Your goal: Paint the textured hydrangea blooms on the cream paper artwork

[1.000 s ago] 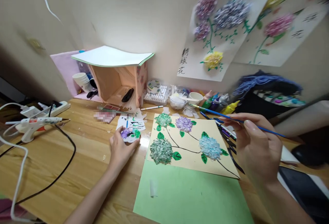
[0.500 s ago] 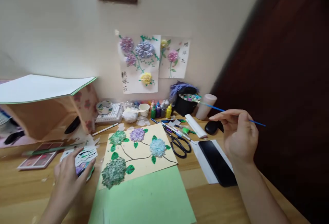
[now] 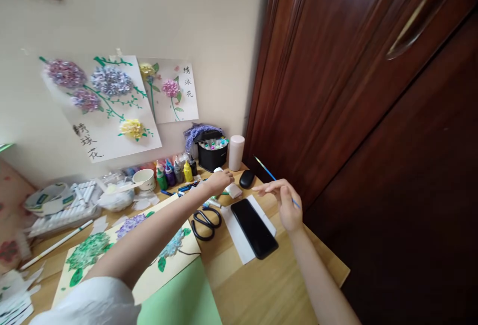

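My right hand point(image 3: 289, 205) is closed on a thin paintbrush point(image 3: 269, 171) with a blue handle, its bristle end pointing up and left. My left hand point(image 3: 219, 182) reaches across the paper and closes over the middle of a long white pack point(image 3: 234, 191), whose two ends show past the fingers. Under my left arm lies a cream sheet point(image 3: 144, 287) with puffy green, purple and blue hydrangeas and painted leaves. The arm hides part of the flowers. Below my right hand, a black phone point(image 3: 254, 229) rests on white paper point(image 3: 239, 248).
Black-handled scissors point(image 3: 205, 223) and a black mouse point(image 3: 247, 179) lie near the left hand. Behind stand paint bottles point(image 3: 187, 171), a paper cup point(image 3: 145, 179), a marker case point(image 3: 212, 156) and a pale pink bottle point(image 3: 236, 153). A dark wooden cabinet point(image 3: 336, 116) borders the right side.
My left hand has left the cut paper scraps at the left and crossed over to the white pack. The view has turned right. My right hand still holds the paintbrush.
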Demonstrator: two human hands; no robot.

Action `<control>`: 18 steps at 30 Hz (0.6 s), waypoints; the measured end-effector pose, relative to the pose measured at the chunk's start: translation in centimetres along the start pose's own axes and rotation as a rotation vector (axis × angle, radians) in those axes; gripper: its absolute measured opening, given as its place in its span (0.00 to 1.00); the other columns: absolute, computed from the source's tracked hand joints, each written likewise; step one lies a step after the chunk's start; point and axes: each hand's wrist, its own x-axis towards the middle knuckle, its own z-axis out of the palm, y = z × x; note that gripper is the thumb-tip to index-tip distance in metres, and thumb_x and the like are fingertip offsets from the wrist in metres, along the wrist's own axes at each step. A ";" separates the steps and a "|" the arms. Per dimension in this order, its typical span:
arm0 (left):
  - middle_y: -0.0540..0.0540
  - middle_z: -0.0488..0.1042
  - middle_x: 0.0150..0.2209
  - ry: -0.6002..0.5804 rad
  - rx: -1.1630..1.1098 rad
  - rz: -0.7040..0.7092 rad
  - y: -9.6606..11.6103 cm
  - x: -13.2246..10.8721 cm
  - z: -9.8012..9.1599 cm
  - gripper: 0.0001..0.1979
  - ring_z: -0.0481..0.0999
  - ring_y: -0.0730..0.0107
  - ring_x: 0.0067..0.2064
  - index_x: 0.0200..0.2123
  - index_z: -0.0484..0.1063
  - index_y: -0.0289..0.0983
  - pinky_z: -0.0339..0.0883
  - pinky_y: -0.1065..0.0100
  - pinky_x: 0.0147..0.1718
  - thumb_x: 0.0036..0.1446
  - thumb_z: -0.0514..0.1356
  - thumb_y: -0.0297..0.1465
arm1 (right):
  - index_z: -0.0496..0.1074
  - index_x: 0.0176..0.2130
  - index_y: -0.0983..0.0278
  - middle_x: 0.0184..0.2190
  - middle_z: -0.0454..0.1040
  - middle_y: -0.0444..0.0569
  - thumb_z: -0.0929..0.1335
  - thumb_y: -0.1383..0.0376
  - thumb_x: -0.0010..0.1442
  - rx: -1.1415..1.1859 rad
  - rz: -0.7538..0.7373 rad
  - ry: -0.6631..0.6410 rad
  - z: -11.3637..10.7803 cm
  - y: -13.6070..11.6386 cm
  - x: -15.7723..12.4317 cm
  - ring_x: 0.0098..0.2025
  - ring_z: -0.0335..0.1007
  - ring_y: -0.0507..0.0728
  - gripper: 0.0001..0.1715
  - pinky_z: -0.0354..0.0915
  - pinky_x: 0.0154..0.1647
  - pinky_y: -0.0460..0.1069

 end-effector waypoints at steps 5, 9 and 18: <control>0.41 0.69 0.50 -0.094 0.000 0.081 -1.5 3.7 2.1 0.18 0.72 0.63 0.47 0.51 0.66 0.35 0.69 0.56 0.45 0.60 0.57 0.37 | 0.70 0.34 0.62 0.36 0.79 0.51 0.54 0.59 0.68 -0.046 -0.039 0.021 -0.7 2.6 -1.1 0.39 0.75 0.56 0.21 0.69 0.41 0.53; 0.41 0.69 0.50 -0.042 -0.071 0.074 -1.9 4.4 2.0 0.17 0.72 0.63 0.47 0.50 0.67 0.35 0.69 0.55 0.45 0.60 0.57 0.37 | 0.71 0.35 0.62 0.37 0.79 0.50 0.54 0.62 0.68 -0.153 -0.014 0.043 -1.3 3.5 -1.5 0.42 0.75 0.57 0.21 0.70 0.42 0.53; 0.42 0.67 0.40 0.375 -0.421 -0.235 3.6 -1.3 -2.4 0.15 0.69 0.66 0.39 0.46 0.61 0.34 0.65 0.64 0.41 0.65 0.43 0.37 | 0.72 0.45 0.61 0.45 0.77 0.53 0.66 0.62 0.61 -0.404 0.134 0.252 -0.4 3.7 -1.3 0.45 0.74 0.57 0.13 0.70 0.48 0.55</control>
